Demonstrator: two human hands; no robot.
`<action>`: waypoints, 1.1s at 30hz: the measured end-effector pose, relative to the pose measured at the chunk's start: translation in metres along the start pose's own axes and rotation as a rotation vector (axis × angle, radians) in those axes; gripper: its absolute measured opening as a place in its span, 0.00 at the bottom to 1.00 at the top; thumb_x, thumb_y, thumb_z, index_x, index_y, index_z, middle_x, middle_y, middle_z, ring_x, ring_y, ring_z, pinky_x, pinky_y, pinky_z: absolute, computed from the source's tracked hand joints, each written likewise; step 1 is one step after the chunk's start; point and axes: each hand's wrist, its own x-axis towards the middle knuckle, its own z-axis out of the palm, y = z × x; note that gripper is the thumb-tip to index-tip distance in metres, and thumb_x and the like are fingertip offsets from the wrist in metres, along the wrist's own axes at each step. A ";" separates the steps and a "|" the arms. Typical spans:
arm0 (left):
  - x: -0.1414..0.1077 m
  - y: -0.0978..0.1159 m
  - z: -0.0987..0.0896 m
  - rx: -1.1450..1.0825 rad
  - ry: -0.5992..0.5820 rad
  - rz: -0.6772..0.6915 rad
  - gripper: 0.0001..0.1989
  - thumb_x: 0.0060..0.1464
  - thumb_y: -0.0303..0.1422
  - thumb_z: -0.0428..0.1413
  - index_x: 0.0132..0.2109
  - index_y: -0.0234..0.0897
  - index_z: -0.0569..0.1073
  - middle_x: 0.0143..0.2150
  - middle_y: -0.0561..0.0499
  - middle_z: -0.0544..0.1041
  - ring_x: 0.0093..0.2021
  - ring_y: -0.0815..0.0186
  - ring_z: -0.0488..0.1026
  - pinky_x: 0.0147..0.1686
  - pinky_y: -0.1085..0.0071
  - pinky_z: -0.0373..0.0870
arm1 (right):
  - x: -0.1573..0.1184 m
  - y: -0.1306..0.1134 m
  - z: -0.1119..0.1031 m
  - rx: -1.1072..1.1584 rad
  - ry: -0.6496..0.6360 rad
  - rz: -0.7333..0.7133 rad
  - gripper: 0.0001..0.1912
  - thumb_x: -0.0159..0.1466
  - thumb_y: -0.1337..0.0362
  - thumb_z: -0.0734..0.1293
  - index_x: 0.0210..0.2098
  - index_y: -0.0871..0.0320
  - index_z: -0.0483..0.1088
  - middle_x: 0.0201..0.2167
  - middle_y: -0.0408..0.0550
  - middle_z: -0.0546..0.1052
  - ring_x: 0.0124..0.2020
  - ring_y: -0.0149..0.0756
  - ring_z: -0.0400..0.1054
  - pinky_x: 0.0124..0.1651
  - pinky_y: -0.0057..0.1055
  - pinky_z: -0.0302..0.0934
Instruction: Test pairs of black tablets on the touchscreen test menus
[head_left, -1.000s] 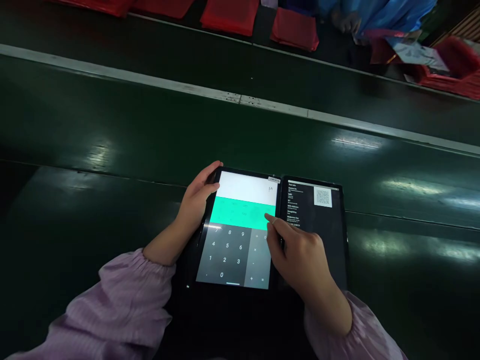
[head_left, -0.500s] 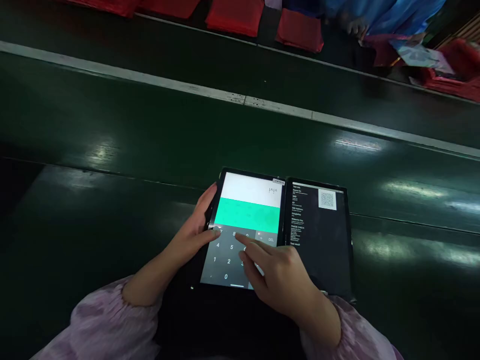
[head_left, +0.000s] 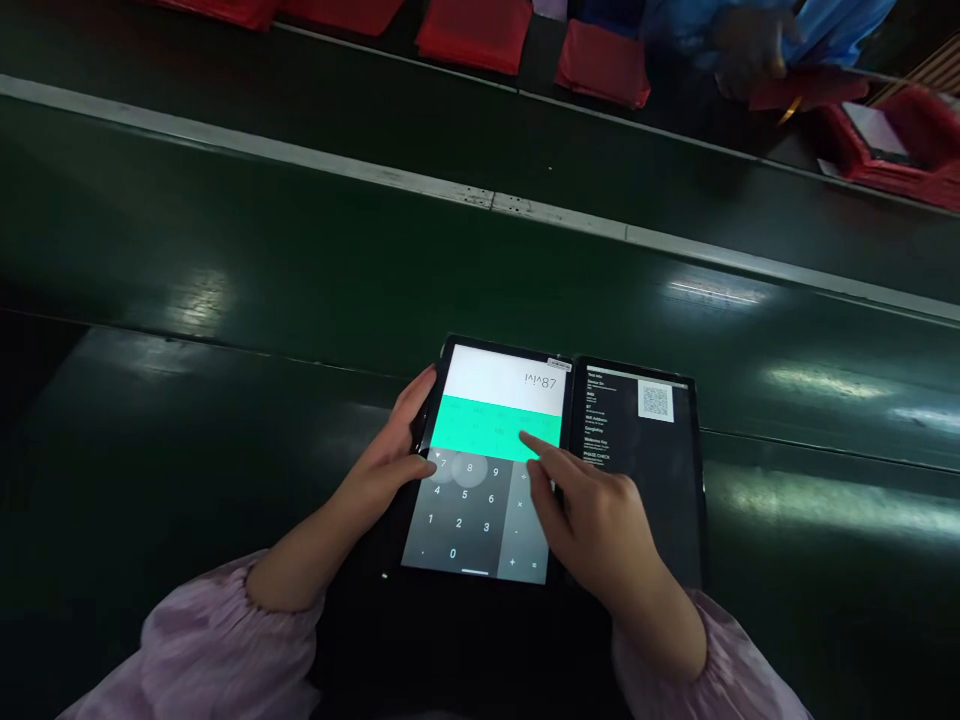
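Two tablets lie side by side on a dark green belt. The left tablet (head_left: 480, 500) shows a calculator with a white display, a teal band and a grey number pad. The right tablet (head_left: 645, 440) shows a dark screen with white text and a QR code. My left hand (head_left: 390, 455) grips the left tablet's left edge, thumb resting on the screen near the 7 key. My right hand (head_left: 592, 520) hovers over the seam between the tablets, its index finger pointing at the teal band's lower right corner.
A pale metal rail (head_left: 495, 203) runs across the belt (head_left: 225, 290) beyond the tablets. Red folded bags (head_left: 469, 35) lie along the far side. Another person in blue sleeves (head_left: 750, 35) works at the top right beside a red tray (head_left: 892, 140).
My right index finger lifted from the number keys and moved up-right to the teal band. The display now reads more digits. My left hand stayed on the tablet's edge.
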 end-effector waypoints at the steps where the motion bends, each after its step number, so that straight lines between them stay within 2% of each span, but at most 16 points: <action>1: 0.000 0.001 0.000 -0.002 0.007 -0.005 0.43 0.48 0.31 0.67 0.72 0.56 0.71 0.82 0.56 0.57 0.82 0.43 0.47 0.78 0.44 0.51 | 0.000 -0.001 0.001 0.001 -0.005 -0.018 0.23 0.80 0.68 0.56 0.42 0.66 0.83 0.39 0.53 0.88 0.16 0.25 0.69 0.20 0.27 0.57; 4: 0.001 0.003 0.003 -0.003 0.050 -0.018 0.42 0.47 0.33 0.68 0.70 0.53 0.73 0.81 0.53 0.59 0.82 0.42 0.49 0.77 0.43 0.53 | -0.001 0.001 -0.002 -0.018 0.018 -0.002 0.21 0.79 0.68 0.57 0.47 0.69 0.83 0.35 0.51 0.87 0.13 0.25 0.65 0.18 0.28 0.54; 6: 0.002 0.005 0.006 -0.008 0.091 -0.022 0.40 0.48 0.35 0.69 0.69 0.51 0.74 0.80 0.51 0.62 0.81 0.41 0.51 0.76 0.41 0.54 | -0.002 0.003 -0.004 -0.048 0.045 0.041 0.20 0.78 0.69 0.58 0.46 0.69 0.83 0.30 0.48 0.86 0.12 0.24 0.62 0.16 0.28 0.51; 8: 0.003 0.007 0.011 -0.028 0.131 -0.018 0.37 0.49 0.37 0.69 0.67 0.48 0.77 0.78 0.49 0.65 0.80 0.41 0.53 0.77 0.41 0.54 | -0.002 0.003 -0.004 -0.055 0.059 0.049 0.20 0.78 0.69 0.58 0.44 0.69 0.83 0.31 0.49 0.86 0.13 0.24 0.63 0.17 0.28 0.52; 12: 0.008 0.013 0.018 -0.097 0.202 -0.005 0.32 0.48 0.39 0.70 0.62 0.48 0.81 0.75 0.50 0.70 0.78 0.43 0.59 0.76 0.44 0.57 | -0.001 -0.001 0.001 -0.006 0.014 -0.006 0.23 0.80 0.68 0.56 0.44 0.69 0.83 0.40 0.54 0.88 0.14 0.24 0.65 0.19 0.29 0.56; 18: 0.018 0.018 0.019 -0.018 0.272 0.037 0.28 0.48 0.40 0.69 0.58 0.46 0.83 0.71 0.48 0.75 0.77 0.45 0.63 0.77 0.47 0.57 | -0.009 0.011 -0.012 0.052 0.065 0.033 0.21 0.80 0.68 0.58 0.50 0.71 0.81 0.29 0.49 0.85 0.18 0.27 0.72 0.21 0.26 0.58; 21: 0.029 0.019 0.021 0.027 0.282 0.051 0.29 0.48 0.40 0.67 0.59 0.44 0.82 0.70 0.47 0.76 0.75 0.44 0.65 0.76 0.43 0.57 | -0.015 0.020 -0.020 0.049 0.084 0.045 0.20 0.79 0.68 0.58 0.50 0.72 0.81 0.27 0.48 0.83 0.15 0.25 0.67 0.20 0.25 0.57; 26: 0.051 0.021 0.029 0.037 0.343 0.143 0.27 0.46 0.37 0.64 0.56 0.42 0.84 0.65 0.46 0.81 0.76 0.43 0.64 0.78 0.44 0.53 | -0.021 0.027 -0.027 0.068 0.081 0.063 0.20 0.80 0.66 0.58 0.50 0.65 0.82 0.23 0.44 0.80 0.13 0.24 0.61 0.19 0.24 0.56; 30: 0.060 0.022 0.028 0.040 0.291 0.148 0.28 0.46 0.35 0.61 0.57 0.42 0.83 0.65 0.45 0.80 0.74 0.44 0.66 0.77 0.41 0.54 | -0.022 0.029 -0.030 0.043 0.110 0.058 0.20 0.79 0.65 0.59 0.48 0.63 0.83 0.23 0.43 0.80 0.12 0.22 0.58 0.18 0.22 0.55; 33: 0.060 0.022 0.025 0.027 0.262 0.148 0.28 0.45 0.34 0.61 0.56 0.43 0.83 0.65 0.45 0.80 0.75 0.45 0.65 0.76 0.43 0.56 | -0.022 0.029 -0.030 0.044 0.075 0.050 0.20 0.79 0.66 0.58 0.48 0.64 0.83 0.25 0.45 0.82 0.12 0.23 0.58 0.18 0.23 0.57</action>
